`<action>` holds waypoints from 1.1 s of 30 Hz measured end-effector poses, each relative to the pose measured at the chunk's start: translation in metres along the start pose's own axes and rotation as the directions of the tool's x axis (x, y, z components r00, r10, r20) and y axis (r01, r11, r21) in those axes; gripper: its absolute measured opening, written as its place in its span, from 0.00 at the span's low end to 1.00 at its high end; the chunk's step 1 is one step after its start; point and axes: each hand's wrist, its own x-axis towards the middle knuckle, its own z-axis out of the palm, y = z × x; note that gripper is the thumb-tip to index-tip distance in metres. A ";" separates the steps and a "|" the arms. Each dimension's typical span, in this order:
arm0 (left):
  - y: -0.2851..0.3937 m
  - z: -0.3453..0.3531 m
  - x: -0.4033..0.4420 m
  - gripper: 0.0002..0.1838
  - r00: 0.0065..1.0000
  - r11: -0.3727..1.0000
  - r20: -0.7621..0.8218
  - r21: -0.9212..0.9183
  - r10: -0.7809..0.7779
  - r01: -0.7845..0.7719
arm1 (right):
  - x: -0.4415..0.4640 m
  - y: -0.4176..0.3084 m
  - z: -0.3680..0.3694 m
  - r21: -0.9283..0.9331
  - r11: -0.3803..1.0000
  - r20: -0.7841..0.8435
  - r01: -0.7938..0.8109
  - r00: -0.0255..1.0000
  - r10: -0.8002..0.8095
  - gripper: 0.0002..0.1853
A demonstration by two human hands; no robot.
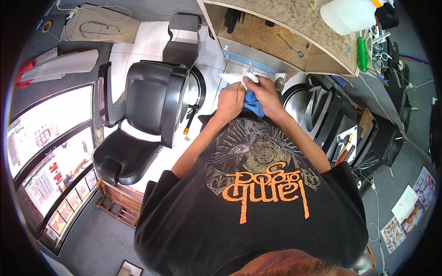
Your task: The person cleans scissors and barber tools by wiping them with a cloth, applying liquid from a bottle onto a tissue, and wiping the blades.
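Observation:
Both hands are close together in front of the black shirt, at the top middle of the head view. My left hand [231,102] has its fingers curled at the lower left side of a crumpled white paper or tissue [231,77]. The fingers and thumb of my right hand [265,95] pinch the same white piece from the right. Some of its corners stick up and out to the left. Below and between the hands hangs a blue cloth [252,104]; which fingers touch it I cannot tell.
Black barber chairs [149,99] stand at the left and more at the right. A wooden counter [294,18] at the top holds a white bottle [348,16], a green-handled tool [362,54] and scissors [291,46] on its lower shelf. A bamboo stool [120,202] is lower left.

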 end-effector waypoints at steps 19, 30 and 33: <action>0.001 -0.004 0.002 0.18 0.988 0.968 -0.135 -0.248 -0.073 0.037 | 0.027 -0.014 -0.020 0.233 0.970 -0.136 0.074 0.990 -0.043 0.15; -0.009 -0.001 0.002 0.14 0.998 0.999 -0.053 -0.010 0.036 -0.036 | 0.039 -0.024 -0.026 -0.373 0.908 0.026 0.191 0.980 -0.195 0.17; -0.004 -0.003 -0.003 0.15 0.996 0.999 -0.067 0.007 0.054 -0.053 | 0.073 0.002 -0.049 -0.238 0.940 -0.204 0.245 0.933 -0.295 0.17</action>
